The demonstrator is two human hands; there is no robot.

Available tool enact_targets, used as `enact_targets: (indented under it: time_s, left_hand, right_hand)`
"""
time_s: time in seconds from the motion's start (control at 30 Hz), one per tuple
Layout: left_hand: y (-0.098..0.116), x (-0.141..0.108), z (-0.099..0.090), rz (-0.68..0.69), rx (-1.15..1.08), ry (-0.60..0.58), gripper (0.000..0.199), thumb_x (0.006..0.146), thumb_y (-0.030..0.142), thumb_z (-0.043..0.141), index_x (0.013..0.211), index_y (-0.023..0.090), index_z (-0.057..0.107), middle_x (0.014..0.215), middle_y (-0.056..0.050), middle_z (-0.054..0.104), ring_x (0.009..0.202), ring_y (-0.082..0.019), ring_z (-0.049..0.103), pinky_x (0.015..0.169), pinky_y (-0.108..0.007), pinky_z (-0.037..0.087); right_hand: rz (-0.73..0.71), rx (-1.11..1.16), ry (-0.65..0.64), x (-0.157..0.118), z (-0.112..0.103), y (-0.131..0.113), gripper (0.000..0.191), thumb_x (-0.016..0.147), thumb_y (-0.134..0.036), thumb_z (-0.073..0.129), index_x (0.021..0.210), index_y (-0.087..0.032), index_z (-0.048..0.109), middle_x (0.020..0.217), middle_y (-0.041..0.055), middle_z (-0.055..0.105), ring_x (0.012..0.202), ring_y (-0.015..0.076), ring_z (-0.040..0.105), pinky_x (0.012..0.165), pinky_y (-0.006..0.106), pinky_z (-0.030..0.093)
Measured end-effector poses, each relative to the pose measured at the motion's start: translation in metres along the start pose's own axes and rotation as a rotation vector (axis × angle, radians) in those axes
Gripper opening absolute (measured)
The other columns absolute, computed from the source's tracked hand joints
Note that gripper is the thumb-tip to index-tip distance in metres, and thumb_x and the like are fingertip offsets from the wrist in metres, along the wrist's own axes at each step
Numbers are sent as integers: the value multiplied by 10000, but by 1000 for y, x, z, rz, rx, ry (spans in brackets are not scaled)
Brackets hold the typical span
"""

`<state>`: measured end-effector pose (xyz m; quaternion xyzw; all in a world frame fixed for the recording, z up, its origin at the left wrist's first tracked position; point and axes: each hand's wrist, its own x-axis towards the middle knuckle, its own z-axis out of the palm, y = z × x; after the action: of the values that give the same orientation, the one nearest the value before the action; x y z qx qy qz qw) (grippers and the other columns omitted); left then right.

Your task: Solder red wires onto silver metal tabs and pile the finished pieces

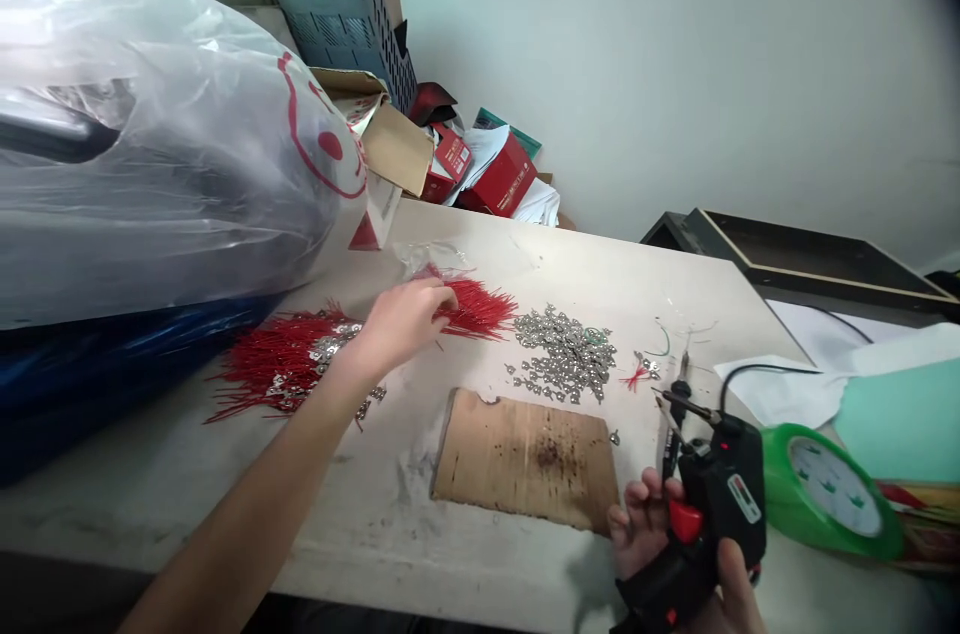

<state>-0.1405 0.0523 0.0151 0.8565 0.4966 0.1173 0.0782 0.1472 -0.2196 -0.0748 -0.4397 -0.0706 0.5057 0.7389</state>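
Note:
My left hand (409, 319) reaches to a bundle of thin red wires (480, 309) on the table, its fingers bent and pinched at the bundle's near edge. How many wires are between the fingertips is hidden. My right hand (645, 524) is wrapped round a black soldering gun (724, 484) with a red trigger, its tip pointing up and left. To the left, a heap of red wires with small metal pieces (285, 359) lies partly behind my left forearm. Loose small metal pieces (566, 354) form a pile right of the bundle. A scorched cardboard piece (525, 459) lies in front.
A large clear plastic bag (150, 134) bulges over the table's left side. A roll of green tape (832, 494) stands at right, and a slim soldering iron (675, 414) lies behind the gun. Boxes (495, 179) and a grey file holder (349, 34) stand along the wall.

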Motion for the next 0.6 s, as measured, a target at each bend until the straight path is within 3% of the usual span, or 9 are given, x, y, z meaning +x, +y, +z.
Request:
enact_targets:
  time_s: [0.2, 0.37, 0.6]
  left_hand:
    - [-23, -7, -10, 126, -31, -148, 207, 804, 154, 587, 777, 244, 771, 908, -16, 760, 803, -176, 663, 638, -282, 400]
    - [-21, -3, -1, 165, -10, -116, 183, 739, 123, 584, 698, 216, 736, 919, -42, 734, 884, -197, 638, 633, -289, 388]
    - [-14, -1, 6, 220, -28, -63, 118, 689, 114, 565, 620, 186, 628, 874, -64, 689, 886, -207, 607, 626, -309, 372]
  right_hand:
    - [20, 42, 66, -4, 14, -4, 457, 869, -629, 644, 1153, -283, 739, 1156, 80, 735, 1020, 250, 695, 867, 439, 618]
    - [68, 160, 175, -7, 27, -6, 457, 797, -574, 713, 1122, -253, 731, 1034, 50, 702, 919, 201, 684, 765, 346, 645]
    - [76, 236, 88, -10, 29, -6, 409, 847, -514, 698, 1168, -261, 706, 996, 36, 669, 908, 177, 662, 790, 336, 637]
